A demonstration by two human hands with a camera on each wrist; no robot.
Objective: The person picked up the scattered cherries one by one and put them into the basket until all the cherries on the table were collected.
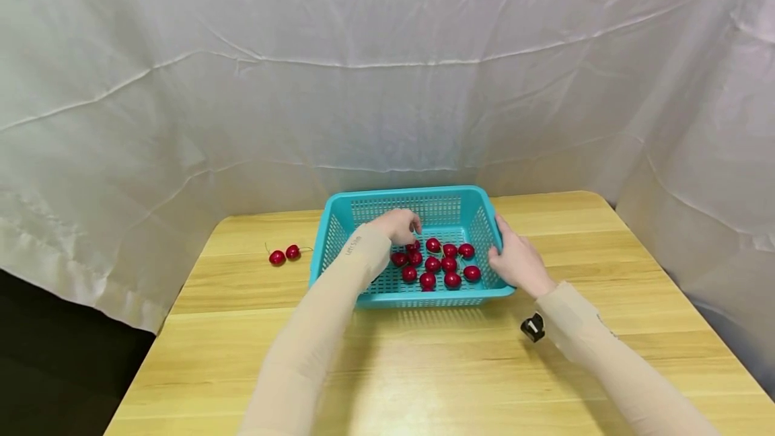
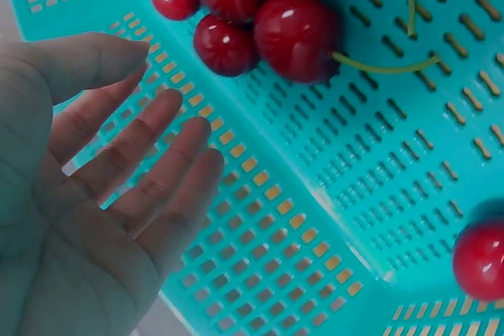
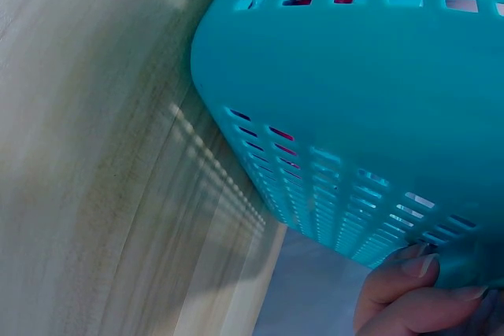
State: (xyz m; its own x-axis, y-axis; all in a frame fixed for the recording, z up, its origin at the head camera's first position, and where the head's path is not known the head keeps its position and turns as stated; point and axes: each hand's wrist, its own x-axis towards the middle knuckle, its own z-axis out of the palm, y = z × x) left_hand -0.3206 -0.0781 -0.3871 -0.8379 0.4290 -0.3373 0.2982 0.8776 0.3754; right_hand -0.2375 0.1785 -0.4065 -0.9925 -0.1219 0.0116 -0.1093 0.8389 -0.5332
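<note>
A turquoise perforated plastic basket (image 1: 418,192) stands on the wooden table with several shiny red cherries (image 1: 449,264) in it, some with green stems. My left hand (image 1: 398,226) reaches into the basket above the cherries. Its fingers are loosely bent and the palm (image 2: 87,218) is bare in the left wrist view, apart from the cherries nearby. My right hand (image 1: 519,260) grips the basket's right rim, thumb on the inner side. In the right wrist view, its fingers (image 3: 402,289) lie against the basket's outer wall (image 3: 331,68).
Two more cherries (image 1: 285,254) with stems lie on the table (image 1: 424,369) left of the basket. A small black object (image 1: 533,327) sits at the right wrist. Pale cloth (image 1: 363,113) hangs behind the table and along its sides.
</note>
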